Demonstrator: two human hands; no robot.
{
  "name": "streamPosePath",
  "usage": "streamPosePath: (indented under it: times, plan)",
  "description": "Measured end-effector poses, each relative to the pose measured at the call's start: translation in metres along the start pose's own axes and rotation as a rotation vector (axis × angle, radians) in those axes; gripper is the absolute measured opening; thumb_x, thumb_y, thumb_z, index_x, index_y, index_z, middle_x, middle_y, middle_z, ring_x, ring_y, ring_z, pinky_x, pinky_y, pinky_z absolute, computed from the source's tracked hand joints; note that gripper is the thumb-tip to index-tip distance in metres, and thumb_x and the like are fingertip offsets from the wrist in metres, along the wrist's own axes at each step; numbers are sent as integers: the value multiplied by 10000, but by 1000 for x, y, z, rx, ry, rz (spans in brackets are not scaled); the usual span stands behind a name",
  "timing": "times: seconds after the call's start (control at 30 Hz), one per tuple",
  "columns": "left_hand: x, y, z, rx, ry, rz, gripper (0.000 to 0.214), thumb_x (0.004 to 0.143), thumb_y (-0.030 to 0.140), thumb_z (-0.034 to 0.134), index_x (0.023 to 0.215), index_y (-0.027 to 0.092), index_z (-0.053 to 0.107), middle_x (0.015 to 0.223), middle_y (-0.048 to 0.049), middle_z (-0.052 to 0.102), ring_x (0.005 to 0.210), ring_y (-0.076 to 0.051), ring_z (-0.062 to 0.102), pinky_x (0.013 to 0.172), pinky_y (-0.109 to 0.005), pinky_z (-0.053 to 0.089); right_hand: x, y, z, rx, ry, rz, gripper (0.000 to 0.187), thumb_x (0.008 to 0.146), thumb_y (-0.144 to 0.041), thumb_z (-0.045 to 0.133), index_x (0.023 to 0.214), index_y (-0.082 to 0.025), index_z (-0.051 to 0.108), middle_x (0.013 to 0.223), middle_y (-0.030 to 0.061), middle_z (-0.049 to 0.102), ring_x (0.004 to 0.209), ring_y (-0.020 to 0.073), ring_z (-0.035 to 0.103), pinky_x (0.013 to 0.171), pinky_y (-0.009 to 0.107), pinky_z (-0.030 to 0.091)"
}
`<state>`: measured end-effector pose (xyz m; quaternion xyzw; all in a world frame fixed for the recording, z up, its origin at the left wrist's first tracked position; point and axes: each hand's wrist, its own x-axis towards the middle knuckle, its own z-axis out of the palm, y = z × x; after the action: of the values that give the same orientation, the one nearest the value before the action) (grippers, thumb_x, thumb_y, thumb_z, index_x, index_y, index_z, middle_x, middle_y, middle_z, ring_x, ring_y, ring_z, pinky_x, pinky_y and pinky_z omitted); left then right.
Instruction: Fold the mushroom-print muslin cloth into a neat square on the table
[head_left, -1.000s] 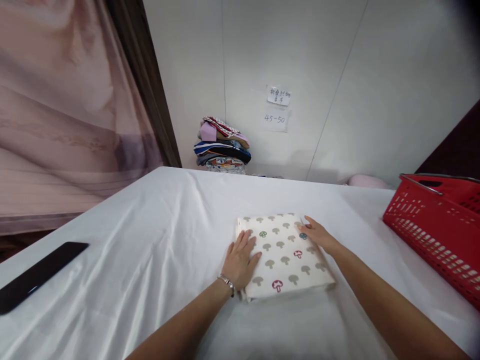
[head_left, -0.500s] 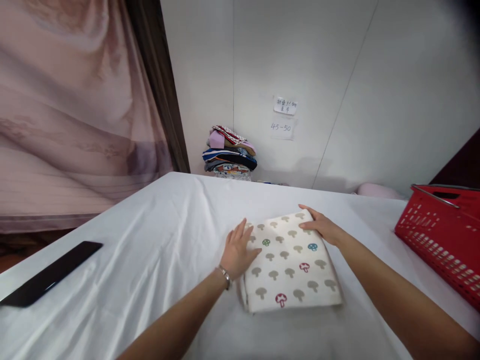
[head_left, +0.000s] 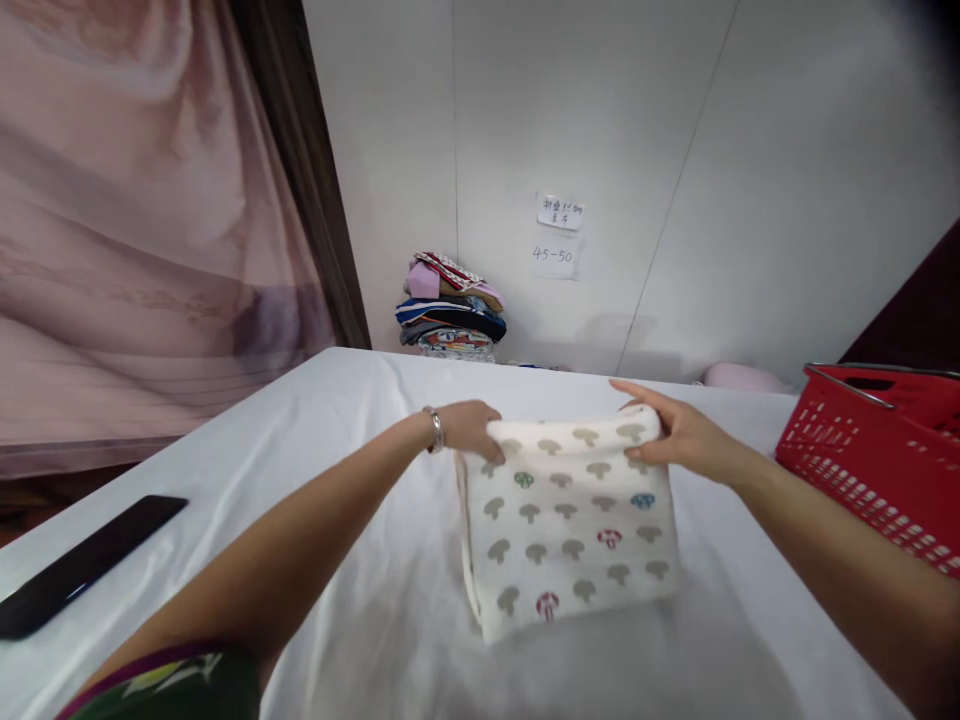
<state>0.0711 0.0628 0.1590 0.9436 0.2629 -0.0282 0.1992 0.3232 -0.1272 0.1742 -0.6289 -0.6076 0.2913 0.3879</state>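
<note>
Cream mushroom-print cloth (head_left: 566, 530) sits in the frame's lower centre, its upper corners pinched by the fingers of your left hand (head_left: 469, 430) and right hand (head_left: 690, 437); if you tug unevenly, the left-edge layers could slip apart.

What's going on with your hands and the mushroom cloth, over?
Left hand: gripping far left corner. Right hand: gripping far right corner. Mushroom-print cloth: folded, held at far edge. Red shopping basket: off right, apart from cloth.

Cream mushroom-print cloth (head_left: 570, 525), red basket (head_left: 892, 450)
</note>
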Motion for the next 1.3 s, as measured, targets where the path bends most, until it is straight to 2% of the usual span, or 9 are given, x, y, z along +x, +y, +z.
streamPosePath:
  times: [0.13, 0.2, 0.27, 0.33, 0.53, 0.63, 0.8, 0.9, 1.3]
  plan:
    - [-14, 19, -61, 338, 441, 60, 306, 666, 414, 613, 821, 151, 594, 803, -5, 581, 829, -207, 566, 751, -298, 386, 24, -18, -28, -241, 265, -290, 796, 669, -290, 699, 1370, -304, 324, 1125, 31, 570, 918, 206, 590, 780, 348, 520]
    - [-21, 26, -76, 472, 651, 121, 273, 746, 376, 548, 858, 129, 565, 884, -40, 544, 962, -254, 522, 862, -381, 333, 29, -21, -32, -381, 414, -421, 759, 709, -277, 664, 1376, -305, 303, 1157, 30, 557, 963, 208, 568, 829, 369, 496]
    - [-27, 26, -67, 534, 806, 140, 204, 783, 284, 517, 907, 123, 538, 949, -75, 520, 1054, -288, 462, 919, -446, 275, 31, -11, -25, -504, 495, -505, 709, 748, -258, 615, 1380, -293, 294, 1190, 42, 547, 1029, 225, 540, 896, 399, 455]
    - [-28, 18, -32, 548, 865, 133, 173, 769, 181, 509, 934, 133, 525, 996, -103, 517, 1093, -296, 428, 937, -465, 266, 30, 18, -7, -604, 492, -556, 645, 772, -244, 565, 1370, -258, 323, 1215, 68, 540, 1105, 257, 500, 960, 437, 401]
    - [-29, -21, 135, 341, 549, 92, 389, 620, 77, 552, 1000, 155, 532, 1181, -143, 515, 1180, -279, 399, 1026, -442, 244, -3, 135, 84, -661, 111, -454, 483, 762, -129, 423, 1228, -201, 529, 1147, 101, 595, 1050, 272, 543, 913, 439, 431]
    - [-38, -29, 173, 215, 502, 27, 442, 626, 100, 560, 1060, 168, 514, 1236, -120, 507, 1213, -250, 386, 1048, -437, 229, -24, 153, 103, -623, 52, -378, 576, 708, -60, 382, 1246, -217, 512, 1233, 78, 543, 1125, 246, 497, 948, 431, 410]
    - [-46, -39, 159, 108, 434, 118, 542, 706, 351, 634, 1192, 175, 470, 1305, -122, 465, 1237, -242, 378, 1032, -428, 283, -33, 135, 92, -522, -50, -165, 539, 724, -112, 416, 1234, -253, 521, 1312, 43, 485, 1199, 239, 435, 1002, 429, 355]
    - [-42, -46, 148, 59, 446, 145, 382, 797, 381, 555, 1120, 177, 535, 1217, -111, 537, 1152, -211, 467, 963, -376, 369, -28, 125, 92, -504, -18, -91, 401, 798, -244, 456, 1187, -262, 551, 1270, 48, 518, 1155, 245, 471, 966, 413, 387]
    - [-34, -20, 134, 417, 398, 107, 294, 771, 42, 411, 952, 185, 591, 957, -87, 584, 899, -225, 520, 830, -390, 352, -24, 137, 105, -738, 53, -339, 285, 878, -238, 385, 1104, -216, 558, 1089, 99, 579, 1002, 255, 515, 844, 407, 423]
